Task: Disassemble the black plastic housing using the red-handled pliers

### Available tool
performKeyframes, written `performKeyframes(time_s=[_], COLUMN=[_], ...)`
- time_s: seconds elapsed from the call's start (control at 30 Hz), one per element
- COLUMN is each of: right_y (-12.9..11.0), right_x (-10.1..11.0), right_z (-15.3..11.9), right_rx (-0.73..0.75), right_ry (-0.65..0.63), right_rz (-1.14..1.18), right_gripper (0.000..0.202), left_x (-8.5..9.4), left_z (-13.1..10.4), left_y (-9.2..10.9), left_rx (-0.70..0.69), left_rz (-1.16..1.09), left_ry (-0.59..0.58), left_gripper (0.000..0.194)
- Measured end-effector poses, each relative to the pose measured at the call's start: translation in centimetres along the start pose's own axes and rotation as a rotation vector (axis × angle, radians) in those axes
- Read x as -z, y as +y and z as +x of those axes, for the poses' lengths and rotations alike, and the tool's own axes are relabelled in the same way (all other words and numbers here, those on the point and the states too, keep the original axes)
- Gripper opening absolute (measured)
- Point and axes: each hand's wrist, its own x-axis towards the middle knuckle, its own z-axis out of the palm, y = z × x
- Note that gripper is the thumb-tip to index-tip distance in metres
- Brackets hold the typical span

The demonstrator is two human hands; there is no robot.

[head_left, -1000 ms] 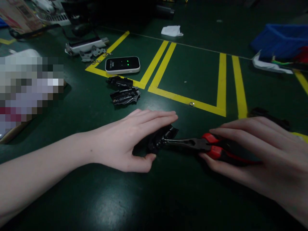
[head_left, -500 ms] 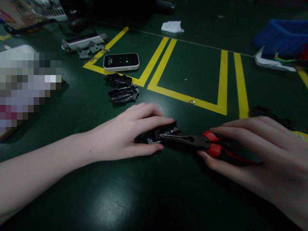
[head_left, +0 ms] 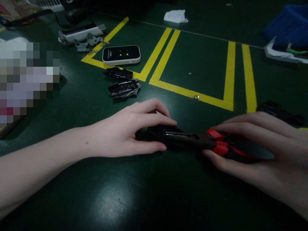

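My left hand [head_left: 141, 128] grips a small black part [head_left: 154, 132] on the dark green table, thumb on the near side and fingers on the far side. Most of that part lies hidden under the hand and in shadow. In my right hand [head_left: 269, 144] are red-and-black pliers [head_left: 220, 146], held by the handles. Their long dark jaws point left and reach the black part between my left thumb and fingers. Whether the jaw tips bite on anything cannot be made out. Beyond my left hand lie two similar black parts with metal pieces [head_left: 125, 89].
A black-and-white device with green lights [head_left: 121, 55] stands beyond the black parts. Metal brackets [head_left: 89, 41] and small rings lie left of it. One ring [head_left: 196, 97] rests on yellow tape [head_left: 178, 89]. Crumpled white paper [head_left: 175, 16] and a blue bin [head_left: 288, 25] sit farther back.
The black part's metal detail, seen before, is now dark and mostly covered, as if turned over. Both hands and the pliers keep their hold. The view has shifted slightly.
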Motion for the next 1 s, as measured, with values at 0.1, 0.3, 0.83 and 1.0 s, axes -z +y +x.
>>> performKeyframes(time_s=[0.1, 0.3, 0.83, 1.0], right_y=[0.01, 0.19, 0.09, 0.38], right_x=[-0.02, -0.15, -0.26, -0.24], right_z=[-0.01, 0.00, 0.27, -0.71], right_rx=[0.007, 0.050, 0.061, 0.029], right_ry=[-0.008, -0.013, -0.011, -0.019], right_rz=[0.014, 0.008, 0.000, -0.057], right_gripper=[0.028, 0.029, 0.028, 0.030], left_x=[-0.02, 0.18, 0.23, 0.22], left_z=[0.00, 0.10, 0.28, 0.22], left_y=[-0.25, -0.29, -0.26, -0.17], left_rx=[0.008, 0.048, 0.005, 0.012], left_rz=[0.020, -0.011, -0.005, 0.006], left_ry=[0.054, 0.033, -0.004, -0.008], left_gripper=[0.038, 0.035, 0.034, 0.032])
